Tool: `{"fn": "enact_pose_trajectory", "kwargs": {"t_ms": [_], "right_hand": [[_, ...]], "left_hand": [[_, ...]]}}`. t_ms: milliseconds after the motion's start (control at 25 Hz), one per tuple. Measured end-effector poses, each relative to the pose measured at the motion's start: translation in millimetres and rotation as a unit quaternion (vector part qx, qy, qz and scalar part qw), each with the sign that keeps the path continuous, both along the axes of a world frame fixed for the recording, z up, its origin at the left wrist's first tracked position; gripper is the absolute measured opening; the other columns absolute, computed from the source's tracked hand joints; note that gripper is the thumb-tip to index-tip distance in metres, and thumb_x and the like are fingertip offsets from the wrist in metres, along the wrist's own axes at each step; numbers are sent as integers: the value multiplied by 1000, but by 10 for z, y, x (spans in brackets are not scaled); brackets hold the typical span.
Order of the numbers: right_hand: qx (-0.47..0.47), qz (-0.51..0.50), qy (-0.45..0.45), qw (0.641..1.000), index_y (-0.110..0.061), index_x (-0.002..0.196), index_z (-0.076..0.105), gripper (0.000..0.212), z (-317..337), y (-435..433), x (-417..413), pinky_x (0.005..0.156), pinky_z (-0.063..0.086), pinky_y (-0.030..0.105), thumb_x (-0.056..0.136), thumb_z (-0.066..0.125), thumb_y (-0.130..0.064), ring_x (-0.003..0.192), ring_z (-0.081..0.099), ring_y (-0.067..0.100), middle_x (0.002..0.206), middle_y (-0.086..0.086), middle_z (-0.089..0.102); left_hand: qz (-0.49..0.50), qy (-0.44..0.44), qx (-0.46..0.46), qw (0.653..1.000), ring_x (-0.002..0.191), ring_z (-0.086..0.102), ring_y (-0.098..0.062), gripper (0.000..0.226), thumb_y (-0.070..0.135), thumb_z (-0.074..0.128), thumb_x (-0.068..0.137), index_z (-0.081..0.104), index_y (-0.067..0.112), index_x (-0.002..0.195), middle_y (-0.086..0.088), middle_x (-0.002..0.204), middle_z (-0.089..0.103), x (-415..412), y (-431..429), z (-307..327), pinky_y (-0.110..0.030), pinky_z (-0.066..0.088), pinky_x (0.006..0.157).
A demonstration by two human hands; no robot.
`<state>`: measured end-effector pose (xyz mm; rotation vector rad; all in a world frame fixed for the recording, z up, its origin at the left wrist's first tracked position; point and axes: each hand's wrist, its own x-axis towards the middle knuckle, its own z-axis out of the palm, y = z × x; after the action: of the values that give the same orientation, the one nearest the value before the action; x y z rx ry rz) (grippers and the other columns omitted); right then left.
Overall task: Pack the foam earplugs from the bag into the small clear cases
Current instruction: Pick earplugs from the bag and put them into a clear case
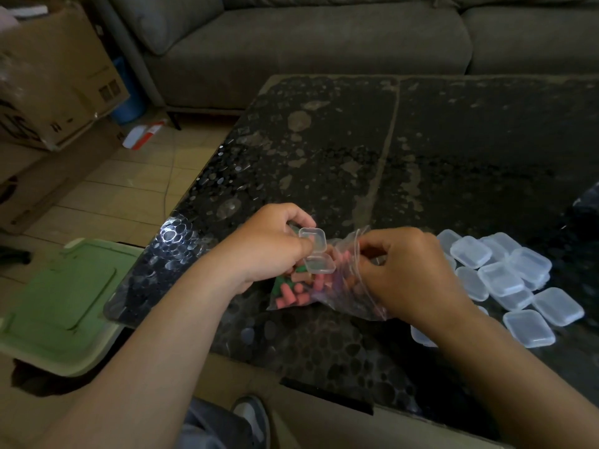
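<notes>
Our forearms [181, 319] cross the surface's [453, 140] near edge. Left grip [269, 244] pinches an open case [319, 265] above the bag [350, 296] of earplugs [291, 291], and right grip [405, 267] pinches the bag's mouth. Closed cases [500, 280] crowd the right, and the surface runs wide toward the sofa [308, 43].

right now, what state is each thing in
held case, lid open, looks empty, gripped by left hand
bag, mouth open, edge pinched by right hand
earplugs, loose inside the bag
spare cases, lids shut, piled on the table
</notes>
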<state>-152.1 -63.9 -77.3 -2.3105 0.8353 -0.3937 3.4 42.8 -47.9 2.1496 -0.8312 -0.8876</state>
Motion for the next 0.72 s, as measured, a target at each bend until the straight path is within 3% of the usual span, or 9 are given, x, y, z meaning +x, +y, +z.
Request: {"fn": "enact_pose_trajectory", "kwargs": {"t_ms": [80, 160, 240, 320, 400, 560, 720], "right_hand": [[17, -5, 1, 1000, -29, 88, 73, 8, 68, -24, -44, 62, 54, 12, 90, 70, -22, 73, 64, -1, 79, -18, 67], [39, -15, 4, 999, -33, 88, 69, 12, 130, -53, -92, 56, 51, 10, 87, 73, -22, 72, 63, -3, 79, -19, 64], [51, -41, -7, 998, -29, 79, 65, 14, 182, -83, -140, 59, 58, 20, 84, 75, -20, 69, 65, 4, 75, -11, 66], [48, -69, -35, 996, -21, 73, 63, 15, 241, -101, -181, 63, 62, 35, 80, 75, -15, 66, 68, 9, 72, -5, 68], [40, -74, -69, 994, -18, 69, 60, 18, 297, -109, -228, 63, 62, 38, 77, 74, -10, 65, 68, 10, 73, -4, 69], [7, -33, -124, 992, -24, 76, 59, 17, 373, -78, -282, 57, 57, 25, 82, 75, -18, 64, 63, 8, 69, -7, 63], [-22, 8, -173, 985, -25, 87, 63, 10, 327, -73, -278, 71, 52, 13, 86, 73, -23, 82, 63, -1, 75, -18, 61]], "left_hand": [[2, -7, 1, 1000, 87, 74, -28, 21, 13, 69, 90, 66, 30, 102, -5, 84, 78, -3, 5, 5, -44, 60, 80], [8, -7, -6, 1000, 79, 74, -22, 22, 12, 70, 89, 66, 30, 101, -2, 80, 77, -4, 9, 9, -44, 59, 76], [19, -14, -26, 999, 70, 70, -11, 23, 12, 70, 89, 66, 32, 101, 0, 78, 76, -13, 11, 19, -36, 54, 65], [32, -24, -63, 997, 67, 69, -5, 28, 10, 68, 89, 65, 34, 102, 2, 77, 75, -33, 7, 36, -29, 49, 65], [39, -26, -110, 993, 63, 67, -2, 32, 7, 66, 90, 64, 36, 104, 3, 75, 74, -69, -3, 63, -27, 50, 64], [21, -6, -181, 983, 71, 72, -7, 33, 5, 67, 92, 66, 34, 108, 1, 81, 76, -172, -29, 83, -28, 57, 68], [17, 38, -213, 976, 80, 76, -17, 32, 3, 69, 93, 69, 28, 112, -5, 87, 77, -247, -57, 71, -40, 62, 75]]}}
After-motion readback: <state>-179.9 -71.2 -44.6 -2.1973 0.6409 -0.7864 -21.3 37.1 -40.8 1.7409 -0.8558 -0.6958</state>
